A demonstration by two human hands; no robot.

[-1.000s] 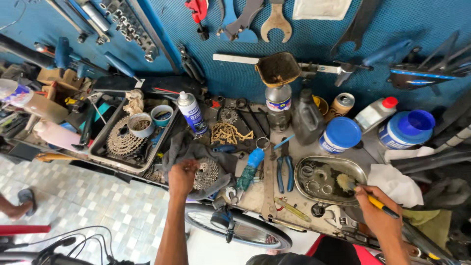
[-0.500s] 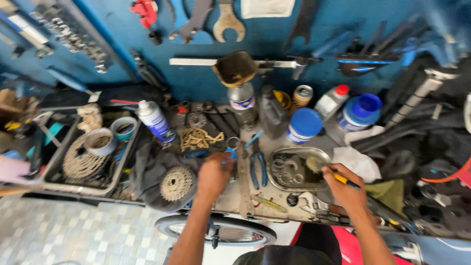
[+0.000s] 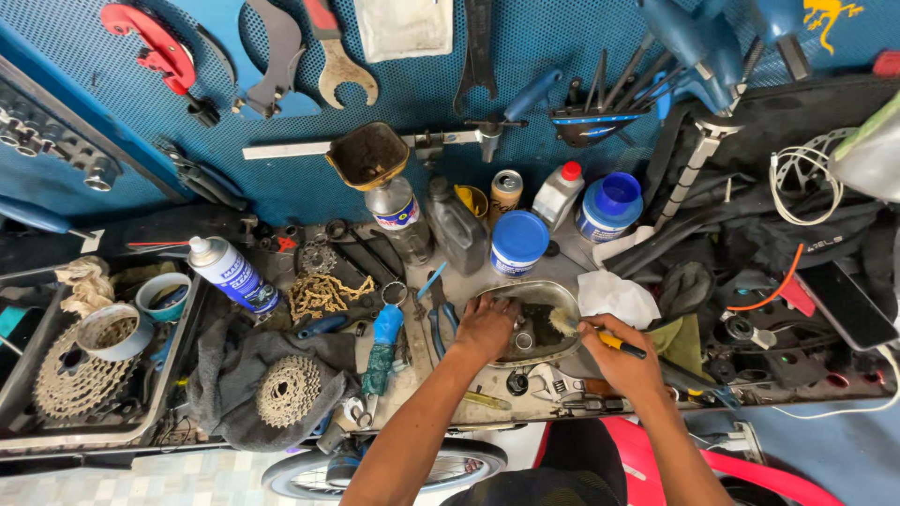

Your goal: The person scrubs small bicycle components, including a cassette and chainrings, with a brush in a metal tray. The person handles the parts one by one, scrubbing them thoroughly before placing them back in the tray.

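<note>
Metal pan (image 3: 553,298) of small bike parts sits on the cluttered workbench (image 3: 450,394), just below a blue-lidded tub (image 3: 518,242). Left hand (image 3: 486,328) rests curled over the pan's near left rim, gripping it. Right hand (image 3: 619,356), fingers closed around a yellow-handled brush (image 3: 591,334), holds its bristles inside the pan.

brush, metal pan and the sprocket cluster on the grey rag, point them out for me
brush (image 3: 614,343), head view, on its yellow handle.
metal pan (image 3: 553,296), head view, on its far rim.
sprocket cluster (image 3: 288,391), head view, on its toothed face.
</note>
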